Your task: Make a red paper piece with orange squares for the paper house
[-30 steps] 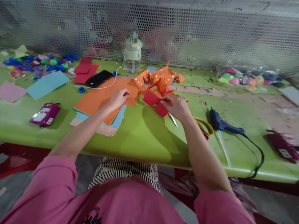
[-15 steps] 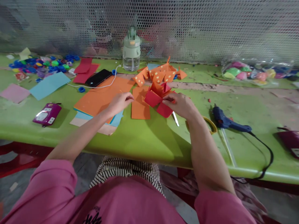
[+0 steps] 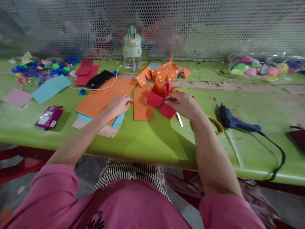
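My left hand [image 3: 119, 105] has its fingers pinched together, with the tips at the left edge of an orange paper rectangle [image 3: 143, 109]; whether anything is between them is hidden. On the right, my right hand [image 3: 186, 104] holds a red and orange folded paper piece [image 3: 155, 99] with thumb and fingers at its right side. The piece has several flaps and overlaps the rectangle's upper right part. Behind it lies an orange paper shape with pale yellow squares [image 3: 164, 73]. A thin metal blade or tool [image 3: 179, 120] sticks out below the red flaps.
Stacked colored paper [image 3: 100, 98], a black phone [image 3: 100, 79] and a white cable lie left. A water bottle [image 3: 132, 51] stands behind. To the right are a yellow tape roll [image 3: 218, 125], a blue glue gun [image 3: 238, 121] with its cord, and a bag of colored pieces [image 3: 262, 68].
My left hand has shifted slightly left and down, its fingers closing together at the orange rectangle's edge. My right hand stays at the folded paper. The view has shifted a little.
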`<control>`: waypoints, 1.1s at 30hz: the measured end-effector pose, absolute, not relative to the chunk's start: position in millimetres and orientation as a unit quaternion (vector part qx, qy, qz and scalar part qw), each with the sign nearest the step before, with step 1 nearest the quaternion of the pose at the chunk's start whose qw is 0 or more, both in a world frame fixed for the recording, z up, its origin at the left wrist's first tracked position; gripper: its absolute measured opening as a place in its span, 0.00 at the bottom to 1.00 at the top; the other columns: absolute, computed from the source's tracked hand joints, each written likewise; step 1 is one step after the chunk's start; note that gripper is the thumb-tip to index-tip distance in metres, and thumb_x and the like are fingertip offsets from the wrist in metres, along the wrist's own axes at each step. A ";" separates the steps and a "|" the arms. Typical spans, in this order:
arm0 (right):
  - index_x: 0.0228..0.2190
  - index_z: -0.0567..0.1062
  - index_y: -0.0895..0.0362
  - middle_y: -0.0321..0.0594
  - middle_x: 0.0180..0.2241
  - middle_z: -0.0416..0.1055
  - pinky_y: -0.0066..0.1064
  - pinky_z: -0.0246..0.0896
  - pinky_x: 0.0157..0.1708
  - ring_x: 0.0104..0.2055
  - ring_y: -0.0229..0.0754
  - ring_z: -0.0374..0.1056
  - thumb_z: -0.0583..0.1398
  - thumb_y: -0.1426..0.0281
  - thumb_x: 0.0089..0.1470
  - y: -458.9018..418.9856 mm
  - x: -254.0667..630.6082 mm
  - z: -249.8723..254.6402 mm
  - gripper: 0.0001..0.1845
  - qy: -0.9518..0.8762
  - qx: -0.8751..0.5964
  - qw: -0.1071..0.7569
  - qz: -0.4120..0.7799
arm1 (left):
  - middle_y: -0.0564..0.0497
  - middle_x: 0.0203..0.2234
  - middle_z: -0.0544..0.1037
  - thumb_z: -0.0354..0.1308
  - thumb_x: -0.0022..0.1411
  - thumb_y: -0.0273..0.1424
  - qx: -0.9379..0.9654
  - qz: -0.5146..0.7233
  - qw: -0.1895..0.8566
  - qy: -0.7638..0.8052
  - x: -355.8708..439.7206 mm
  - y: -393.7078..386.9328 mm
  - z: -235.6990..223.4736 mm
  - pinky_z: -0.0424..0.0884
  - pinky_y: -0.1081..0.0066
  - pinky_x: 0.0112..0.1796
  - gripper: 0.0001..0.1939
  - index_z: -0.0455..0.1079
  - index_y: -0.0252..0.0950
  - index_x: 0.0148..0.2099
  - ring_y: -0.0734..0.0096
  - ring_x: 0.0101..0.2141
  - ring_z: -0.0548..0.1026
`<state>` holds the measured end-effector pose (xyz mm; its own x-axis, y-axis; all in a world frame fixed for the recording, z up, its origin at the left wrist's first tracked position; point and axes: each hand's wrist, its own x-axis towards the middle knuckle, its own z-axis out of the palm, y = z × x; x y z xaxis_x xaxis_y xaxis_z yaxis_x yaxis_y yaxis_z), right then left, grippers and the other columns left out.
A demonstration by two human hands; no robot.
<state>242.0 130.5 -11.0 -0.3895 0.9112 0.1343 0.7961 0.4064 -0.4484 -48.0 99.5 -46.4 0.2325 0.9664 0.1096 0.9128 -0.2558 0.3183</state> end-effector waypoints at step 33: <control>0.36 0.81 0.51 0.40 0.36 0.81 0.43 0.60 0.49 0.42 0.48 0.72 0.60 0.60 0.59 109.2 224.6 2.5 0.12 -0.884 -0.358 0.255 0.157 | 0.50 0.37 0.82 0.60 0.62 0.29 0.677 0.363 0.372 0.521 -17.9 56.1 -22.4 0.73 0.72 0.41 0.10 0.73 0.35 0.47 0.72 0.37 0.79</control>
<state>224.6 109.2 2.5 -0.6133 0.7139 0.3381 0.5536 0.6938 -0.4606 -17.9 56.1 -22.4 0.1929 0.9756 0.1044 0.4348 -0.1804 0.8823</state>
